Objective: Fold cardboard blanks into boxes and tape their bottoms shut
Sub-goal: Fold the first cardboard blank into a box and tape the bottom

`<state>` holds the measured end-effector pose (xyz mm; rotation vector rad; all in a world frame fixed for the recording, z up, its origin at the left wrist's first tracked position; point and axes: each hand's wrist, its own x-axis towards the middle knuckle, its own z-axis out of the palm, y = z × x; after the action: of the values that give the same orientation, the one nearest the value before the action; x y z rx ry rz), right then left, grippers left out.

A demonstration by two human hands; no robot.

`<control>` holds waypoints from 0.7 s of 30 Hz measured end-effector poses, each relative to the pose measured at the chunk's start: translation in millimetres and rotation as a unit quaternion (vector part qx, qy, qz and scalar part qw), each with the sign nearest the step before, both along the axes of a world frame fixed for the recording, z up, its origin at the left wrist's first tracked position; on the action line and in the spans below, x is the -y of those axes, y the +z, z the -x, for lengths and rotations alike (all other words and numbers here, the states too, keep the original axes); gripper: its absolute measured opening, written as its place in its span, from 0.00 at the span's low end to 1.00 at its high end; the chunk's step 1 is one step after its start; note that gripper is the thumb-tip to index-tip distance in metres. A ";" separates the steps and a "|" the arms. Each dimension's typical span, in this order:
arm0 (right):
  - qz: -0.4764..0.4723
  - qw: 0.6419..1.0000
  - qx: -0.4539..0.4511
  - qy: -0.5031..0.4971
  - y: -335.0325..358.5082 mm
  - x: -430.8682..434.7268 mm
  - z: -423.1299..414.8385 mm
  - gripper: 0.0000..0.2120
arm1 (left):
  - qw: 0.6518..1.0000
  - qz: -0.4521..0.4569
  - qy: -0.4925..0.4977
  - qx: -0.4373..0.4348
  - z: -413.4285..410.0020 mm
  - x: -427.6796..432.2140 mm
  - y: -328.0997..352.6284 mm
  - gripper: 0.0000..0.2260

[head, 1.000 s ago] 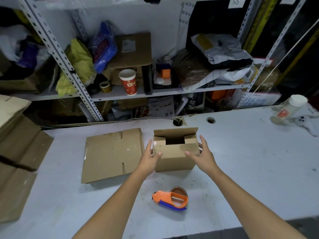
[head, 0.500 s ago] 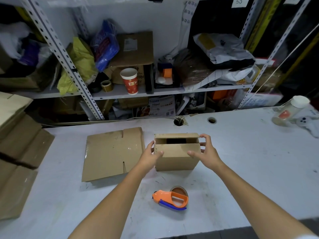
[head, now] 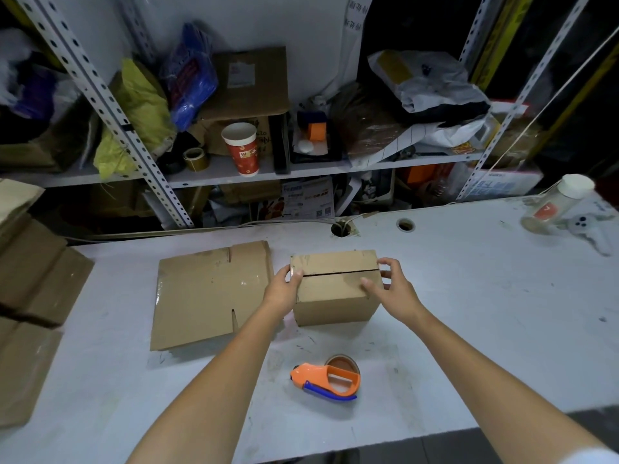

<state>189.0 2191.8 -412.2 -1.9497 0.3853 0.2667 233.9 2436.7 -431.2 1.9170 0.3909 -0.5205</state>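
Seam (head: 338, 272) on box (head: 335, 296) runs sideways between gripping left hand (head: 283, 291) and right hand (head: 390, 289); tape dispenser (head: 326, 380) lies nearer the person.

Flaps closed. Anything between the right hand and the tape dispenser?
Nothing visible. The right hand grips the right end of the box; the tape dispenser lies nearer the person, only bare table between them.
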 end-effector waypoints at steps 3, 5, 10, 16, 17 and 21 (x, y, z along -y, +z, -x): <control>-0.010 1.000 -0.019 -0.015 -0.1 -3.3 -8.8 0.30 | 1.000 0.017 -0.003 0.001 -0.7 0.8 -3.5 0.26; -0.006 0.999 -0.028 -0.018 -4.9 -5.1 -14.9 0.24 | 0.999 0.032 -0.001 0.002 -1.2 0.0 -5.4 0.26; 0.019 0.999 -0.006 -0.033 -4.9 -14.4 -18.3 0.16 | 0.999 0.044 -0.004 -0.003 1.3 -0.9 -6.5 0.26; 0.023 0.999 -0.005 -0.030 -7.5 -15.0 -10.9 0.17 | 0.999 0.042 -0.013 -0.009 -1.2 -4.2 -21.9 0.46; 0.012 0.999 -0.004 -0.030 -8.0 -15.5 -10.3 0.17 | 0.999 0.039 -0.012 -0.007 -1.3 -3.4 -21.7 0.44; -0.040 0.999 -0.011 -0.023 -12.0 -11.8 -9.6 0.17 | 0.999 0.034 -0.007 -0.019 -7.0 -3.7 -26.8 0.48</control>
<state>198.6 2203.6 -424.2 -1.8590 0.4276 0.2694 240.9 2440.4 -458.0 1.8484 0.3806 -0.5738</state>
